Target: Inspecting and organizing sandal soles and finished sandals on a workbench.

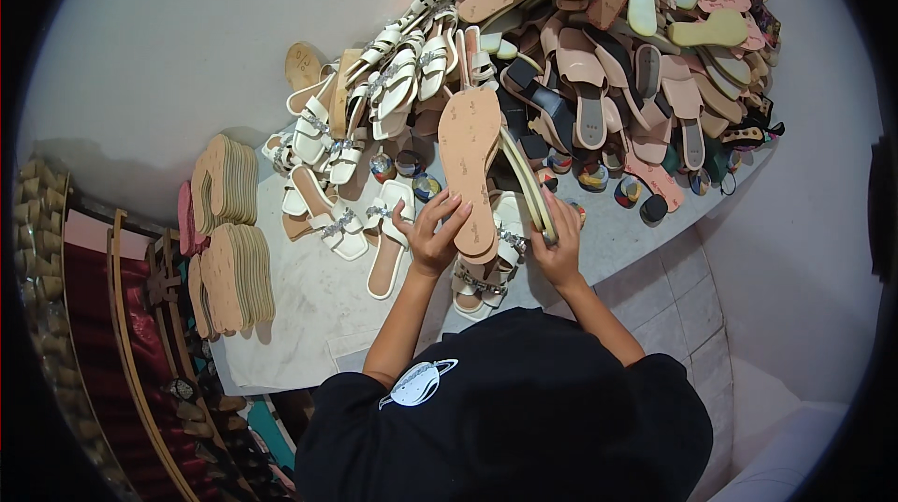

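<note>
Tan insoles (470,142), overlapping and marked with small print, are raised over the table in front of me. My left hand (436,232) holds their left edge near the narrow end, some fingers on the edge and another stretched out to the left. On the right, my right hand (558,245) is closed on the lower end of cream-edged soles (529,186), which stand tilted on edge beside the insoles. Part of its grip is hidden. Beneath, white sandals (470,294) with jewelled straps are partly covered. Another white sandal (384,268) lies beside my left hand.
A large heap of sandals (585,81) and soles fills the table's far side. Stacked tan insoles (241,277) stand at the left of the white table (309,352). Several round, colourful pieces (592,176) lie along the heap's front. A shelf rack (131,334) stands farther left.
</note>
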Demonstrator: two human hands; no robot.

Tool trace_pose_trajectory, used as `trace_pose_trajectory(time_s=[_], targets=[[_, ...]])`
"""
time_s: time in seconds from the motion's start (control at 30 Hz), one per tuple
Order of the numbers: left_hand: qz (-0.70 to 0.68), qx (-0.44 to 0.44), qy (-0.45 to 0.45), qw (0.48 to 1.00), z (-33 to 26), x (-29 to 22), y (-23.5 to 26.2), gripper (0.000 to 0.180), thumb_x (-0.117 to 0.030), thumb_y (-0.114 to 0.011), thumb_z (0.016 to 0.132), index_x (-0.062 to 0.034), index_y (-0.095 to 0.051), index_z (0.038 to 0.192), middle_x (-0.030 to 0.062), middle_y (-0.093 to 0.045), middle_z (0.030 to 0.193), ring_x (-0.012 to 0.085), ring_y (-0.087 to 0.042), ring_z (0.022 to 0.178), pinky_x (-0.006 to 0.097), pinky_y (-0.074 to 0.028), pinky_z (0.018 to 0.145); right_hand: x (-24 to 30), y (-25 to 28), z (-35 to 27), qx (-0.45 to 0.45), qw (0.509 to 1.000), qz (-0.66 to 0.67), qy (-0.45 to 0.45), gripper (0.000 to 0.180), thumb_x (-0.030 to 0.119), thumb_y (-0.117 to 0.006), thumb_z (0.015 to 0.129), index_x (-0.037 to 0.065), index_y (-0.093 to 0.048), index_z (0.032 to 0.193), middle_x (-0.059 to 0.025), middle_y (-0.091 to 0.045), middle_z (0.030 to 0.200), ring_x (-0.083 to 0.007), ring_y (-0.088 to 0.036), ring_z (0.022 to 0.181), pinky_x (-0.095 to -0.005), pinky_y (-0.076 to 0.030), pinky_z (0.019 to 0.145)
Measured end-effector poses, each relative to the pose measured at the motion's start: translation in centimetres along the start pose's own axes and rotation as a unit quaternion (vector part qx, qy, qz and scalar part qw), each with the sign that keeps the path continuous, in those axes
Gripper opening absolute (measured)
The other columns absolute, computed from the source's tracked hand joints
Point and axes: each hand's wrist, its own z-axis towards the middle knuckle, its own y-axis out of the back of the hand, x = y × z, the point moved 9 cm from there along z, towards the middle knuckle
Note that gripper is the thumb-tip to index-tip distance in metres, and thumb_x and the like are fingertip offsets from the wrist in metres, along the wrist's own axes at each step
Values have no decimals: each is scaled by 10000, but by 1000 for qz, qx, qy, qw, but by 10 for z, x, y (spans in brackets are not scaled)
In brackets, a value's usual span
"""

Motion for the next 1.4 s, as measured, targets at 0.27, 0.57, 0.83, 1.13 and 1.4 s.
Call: trace_pose_trajectory(time_s=[0.27,0.57,0.83,1.13,1.4], targets=[[-19,-30,-10,999,-1,-15,8,282,-137,-683,676,-179,-638,951,25,-616,963,196,-608,918,452,-141,993,10,-26,-24,218,952,-169,133,587,77,-587,655,179,-479,1224,-13,-437,1290,-199,-399,1200,-541,-142,1004],[-93,186,39,977,-45,-5,-63,454,3,-620,657,-159,-587,1079,8,-558,1087,149,-563,984,479,-145,1016,-35,-37,-22,297,949,83,-63,198,108,-533,736,84,-551,931,-60,-497,1201,-263,-397,1201,-601,15,1005],[-110,227,265,931,-48,18,-73,552,-281,-531,819,5,-376,1265,183,-415,1285,345,-326,1239,615,81,962,-18,-22,-17,162,986,-33,-34,317,264,-548,797,88,-560,1060,-99,-465,1189,-316,-333,1223,-588,-25,1002],[-130,239,259,927,-49,-2,-83,569,-283,-456,872,31,-286,1315,205,-387,1305,362,-316,1243,600,106,961,-15,-45,-31,226,971,-65,-44,605,405,-528,808,34,-397,1267,-172,-305,1335,-382,-187,1280,-615,-14,977],[-194,183,281,922,-31,-4,-59,517,-153,-447,883,68,-260,1311,234,-386,1291,346,-403,1186,545,-112,1017,4,-40,-26,212,977,-26,-14,621,350,-553,802,44,-352,1303,-168,-280,1343,-377,-195,1283,-584,-16,1001]])
